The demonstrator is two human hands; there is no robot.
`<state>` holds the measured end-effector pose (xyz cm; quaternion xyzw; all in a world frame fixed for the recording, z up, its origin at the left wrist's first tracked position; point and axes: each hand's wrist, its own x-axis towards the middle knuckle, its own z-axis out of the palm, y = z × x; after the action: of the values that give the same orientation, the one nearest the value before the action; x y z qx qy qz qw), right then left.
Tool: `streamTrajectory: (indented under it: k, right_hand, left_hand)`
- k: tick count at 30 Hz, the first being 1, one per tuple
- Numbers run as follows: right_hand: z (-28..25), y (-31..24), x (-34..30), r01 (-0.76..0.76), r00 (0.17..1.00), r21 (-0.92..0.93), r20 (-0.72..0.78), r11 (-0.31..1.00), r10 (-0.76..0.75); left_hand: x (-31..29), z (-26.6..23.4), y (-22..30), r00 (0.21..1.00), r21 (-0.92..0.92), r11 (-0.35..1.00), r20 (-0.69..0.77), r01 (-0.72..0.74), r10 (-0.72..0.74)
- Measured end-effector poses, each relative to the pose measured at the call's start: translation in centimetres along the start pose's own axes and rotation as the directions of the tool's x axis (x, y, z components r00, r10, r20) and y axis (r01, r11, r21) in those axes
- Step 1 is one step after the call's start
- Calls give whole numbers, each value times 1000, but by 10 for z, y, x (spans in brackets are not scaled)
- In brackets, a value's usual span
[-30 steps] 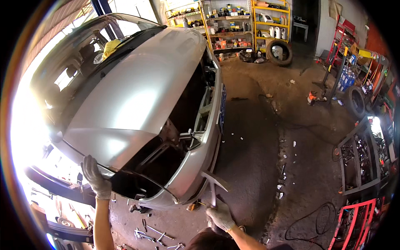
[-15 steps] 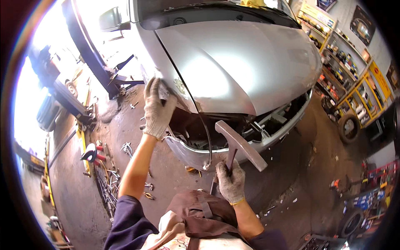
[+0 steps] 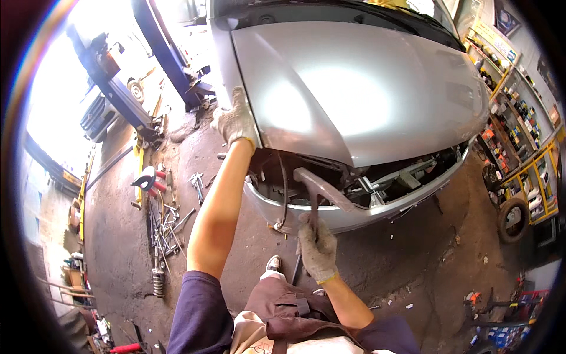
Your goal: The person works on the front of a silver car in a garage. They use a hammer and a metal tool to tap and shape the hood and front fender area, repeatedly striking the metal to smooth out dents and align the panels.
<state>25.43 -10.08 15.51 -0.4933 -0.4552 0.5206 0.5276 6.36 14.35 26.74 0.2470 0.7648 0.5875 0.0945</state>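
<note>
The silver car hood (image 3: pixel 413 88) fills the upper middle, closed down over the front end. My left hand (image 3: pixel 236 121), in a pale work glove, lies on the fender beside the seam of the hood. Its fingers are stretched out, and part of the palm side is hidden. Gloved as well, my right hand (image 3: pixel 318 251) is closed round the handle of a hammer (image 3: pixel 323 190) with a long, slightly curved head. The hammer head is raised in front of the headlight opening and bumper (image 3: pixel 354 219), apart from the fender.
Wrenches and other loose tools (image 3: pixel 168 233) lie on the floor at left, near a coil-spring strut (image 3: pixel 158 282). Blue lift posts (image 3: pixel 168 56) stand beyond. A cable (image 3: pixel 285 189) hangs at the car's front corner. Shelves (image 3: pixel 519 118) and a tire (image 3: pixel 513 219) are at right.
The view has shifted, so the car sits further right. My left hand has turned and moved along the fender to the hood seam. The hammer stays in my right hand.
</note>
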Motion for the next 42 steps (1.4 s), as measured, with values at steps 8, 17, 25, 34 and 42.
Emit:
streamTrajectory:
  k: [8, 17, 25, 34, 42]
  right_hand:
    - [-96, -14, -74, 113, 991, -324, -36, 939, -131]
    - [-221, 17, -111, -9, 944, -233, -322, 973, -68]
    - [-352, 55, -58, 85, 848, -521, -409, 849, -336]
    - [-544, 0, 73, 134, 849, -634, -324, 762, -418]
    - [-677, -14, 190, 151, 830, -549, -382, 822, -407]
  left_hand:
    - [-20, -8, -13, 978, 159, 965, 61, -208, 201]
    - [-113, 20, -50, 997, -362, 932, 74, 30, -3]
    - [-12, 64, -177, 647, 805, 236, 224, -544, 729]
    - [-139, 177, -46, 968, -12, 976, 120, -219, 218]
    - [-224, 221, -6, 976, 78, 980, 140, -180, 168]
